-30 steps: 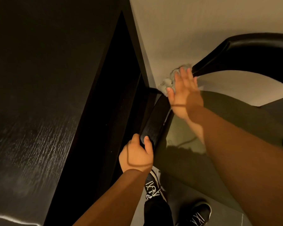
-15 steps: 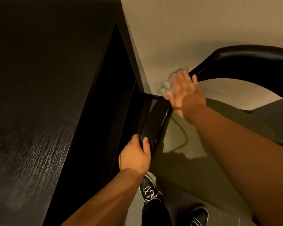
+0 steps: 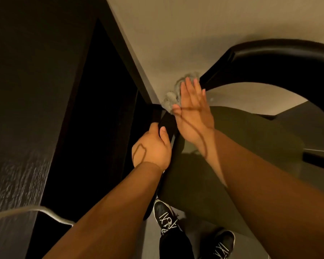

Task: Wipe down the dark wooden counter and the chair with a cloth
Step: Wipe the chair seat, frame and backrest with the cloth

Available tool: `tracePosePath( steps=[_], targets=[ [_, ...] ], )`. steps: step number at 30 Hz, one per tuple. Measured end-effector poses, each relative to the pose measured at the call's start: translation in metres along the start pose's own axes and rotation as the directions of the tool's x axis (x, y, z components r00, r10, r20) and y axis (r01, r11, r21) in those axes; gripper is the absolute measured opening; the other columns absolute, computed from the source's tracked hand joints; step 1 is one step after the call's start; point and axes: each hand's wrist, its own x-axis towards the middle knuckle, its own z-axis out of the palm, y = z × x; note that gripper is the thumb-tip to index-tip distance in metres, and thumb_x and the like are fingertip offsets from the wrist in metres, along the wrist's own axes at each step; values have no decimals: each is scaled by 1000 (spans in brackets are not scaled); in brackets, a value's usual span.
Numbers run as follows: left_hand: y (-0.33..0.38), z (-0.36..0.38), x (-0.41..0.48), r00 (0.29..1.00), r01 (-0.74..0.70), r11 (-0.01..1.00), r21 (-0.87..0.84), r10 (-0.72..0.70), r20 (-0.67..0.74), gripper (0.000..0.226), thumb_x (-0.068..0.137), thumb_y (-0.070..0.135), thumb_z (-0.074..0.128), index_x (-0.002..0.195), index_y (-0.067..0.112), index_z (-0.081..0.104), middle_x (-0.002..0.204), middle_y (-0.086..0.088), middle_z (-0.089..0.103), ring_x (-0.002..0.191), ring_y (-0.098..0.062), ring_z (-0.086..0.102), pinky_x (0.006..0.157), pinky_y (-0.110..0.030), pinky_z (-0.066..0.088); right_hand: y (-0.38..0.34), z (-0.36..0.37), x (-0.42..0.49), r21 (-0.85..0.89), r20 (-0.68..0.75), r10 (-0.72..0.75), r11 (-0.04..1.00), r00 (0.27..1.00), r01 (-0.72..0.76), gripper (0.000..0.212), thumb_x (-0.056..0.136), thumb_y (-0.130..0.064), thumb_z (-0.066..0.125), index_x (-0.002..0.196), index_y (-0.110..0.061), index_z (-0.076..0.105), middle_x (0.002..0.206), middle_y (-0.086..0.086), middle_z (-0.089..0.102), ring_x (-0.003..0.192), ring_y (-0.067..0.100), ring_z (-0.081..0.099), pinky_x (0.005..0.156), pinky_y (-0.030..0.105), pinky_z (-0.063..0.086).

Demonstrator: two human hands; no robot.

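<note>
While the right hand [image 3: 193,113] lies flat, fingers straight, palm pressing a grey cloth [image 3: 171,99] onto the chair [image 3: 269,58], the left hand [image 3: 151,148] has fingers and thumb curled round the black armrest [image 3: 168,123] just below, frame centre. The cloth is bunched and sits where the armrest meets the curved black back rail, sticking out above and left of the right hand's fingertips. It touches the chair, not the counter.

Dark wooden counter [image 3: 26,109] fills the left half of the frame, with nothing on it that I can make out. Its lower-left part shows a streaky sheen; can't tell if that is grain or wipe marks.

Progress, judged only: chair wipe is underway at the armrest/back joint. Likely left are the rest of the back rail sweeping to the upper right, the olive seat [image 3: 241,146] and the far side at right edge. Counter status is unknown: no cloth there now, no clear sign it's done or not done.

Writing: none readable. Black shoes [image 3: 166,217] at bottom centre have white laces, no logo legible. Beige wall [image 3: 195,30] in the upper middle is plain. A pale curved strip at lower left is unidentifiable.
</note>
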Motion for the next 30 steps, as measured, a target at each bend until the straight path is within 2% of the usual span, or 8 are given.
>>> tracePosePath(
  steps=[4,7,12,15,20,23,26,30],
  targets=[
    [3,-2,3,1000,-29,999,21,29,9,40,108,52,23,117,24,50,89,3,65,71,-18,60,61,-34,40,-2,2,-36,48,5,-168,985,986,168,63,107,-38,37,158,-2,32,167,15,27,158,29,13,128,50,14],
    [9,-5,7,999,-30,999,46,29,20,39,107,53,23,110,24,48,84,4,61,70,-19,59,62,-34,40,9,-4,-28,-94,33,-244,965,969,246,64,105,-43,36,156,-4,38,164,14,35,156,30,22,129,48,12],
    [11,-8,8,998,-38,997,67,35,53,46,106,56,20,120,22,47,83,4,61,74,-22,61,66,-36,43,20,-16,24,-344,1,-138,930,990,130,65,106,-44,27,155,-3,40,164,15,36,157,30,19,128,44,-4],
    [11,-9,8,997,-30,997,74,24,70,50,106,57,20,130,23,47,94,3,65,83,-22,63,68,-36,41,10,-1,1,-129,-39,-117,985,992,111,64,104,-39,39,156,-2,37,164,17,35,157,31,19,129,49,9],
    [15,-9,9,998,11,1000,15,-12,64,40,100,59,21,104,27,46,88,7,62,81,-18,60,73,-38,51,-17,26,-51,324,-184,-13,943,983,73,58,112,-34,32,152,8,28,167,18,17,154,40,25,119,56,37],
    [14,-9,11,996,8,1000,4,-8,86,41,99,58,18,104,28,45,89,7,62,81,-18,62,74,-37,49,-33,21,-42,600,-49,159,794,986,-98,75,108,-40,37,159,8,10,167,14,-4,158,30,5,127,44,22],
    [13,-7,12,997,-9,1000,5,8,78,45,100,57,14,110,27,47,90,6,63,81,-19,62,74,-38,49,-26,12,-25,637,131,174,739,976,-218,82,107,-39,37,161,-3,-13,168,2,-27,156,10,-21,127,23,0],
    [13,-7,12,998,-1,1000,-8,2,70,42,103,54,19,107,25,49,90,3,63,81,-21,62,73,-38,50,-23,17,-37,706,162,173,668,972,-236,87,103,-55,34,163,-15,-16,168,-9,-21,156,3,-11,119,7,5]
  ],
)
